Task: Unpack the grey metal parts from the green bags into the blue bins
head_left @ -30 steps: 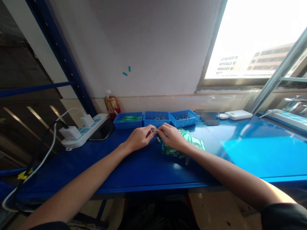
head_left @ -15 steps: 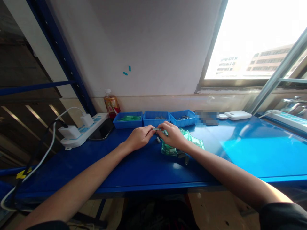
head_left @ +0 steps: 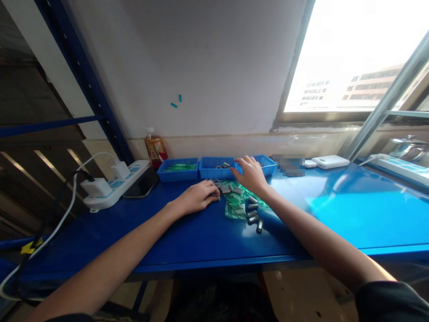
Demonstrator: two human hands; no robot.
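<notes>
Right hand (head_left: 250,173) now nearer bins (head_left: 214,173), past shiny grey pieces (head_left: 260,226)

We see small metal pieces (head_left: 260,226), grey and smooth with a soft shine, among crinkled, glossy green plastic bags (head_left: 235,210). The blue trays (head_left: 178,176) look like smooth plastic. Our blue surface (head_left: 187,241) is glossy, mirroring light; the wall (head_left: 217,80) looks matt, the sleeve (head_left: 385,300) dull dark cloth.
</notes>
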